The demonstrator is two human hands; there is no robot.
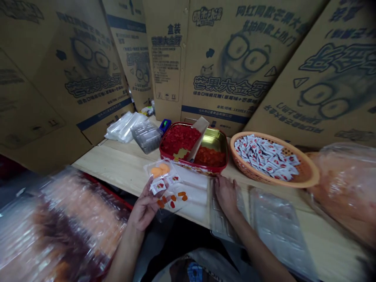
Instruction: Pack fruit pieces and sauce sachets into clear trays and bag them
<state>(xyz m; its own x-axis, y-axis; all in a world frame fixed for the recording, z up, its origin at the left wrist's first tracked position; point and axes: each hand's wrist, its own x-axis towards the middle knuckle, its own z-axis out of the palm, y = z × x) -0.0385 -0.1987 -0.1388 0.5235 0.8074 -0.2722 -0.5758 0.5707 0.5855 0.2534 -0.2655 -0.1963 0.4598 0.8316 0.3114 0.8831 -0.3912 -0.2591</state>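
Note:
My left hand (145,207) grips a clear plastic tray (169,184) by its near edge, just above the table's front. The tray holds orange discs, small red-and-white sachets and a few orange and red candies. My right hand (226,194) lies flat, fingers spread, on a stack of empty clear trays (223,219) at the table's front edge. Beyond both hands stands a red tin (223,156) filled with red candy, a cardboard scoop (198,137) leaning in it.
An orange basket (308,174) of sachets sits at the right. More empty trays (279,231) lie right of my right hand. Filled trays in plastic (67,223) pile up at the left. Bags (125,125) and a clear box (147,136) sit behind; printed cartons (229,58) wall the table.

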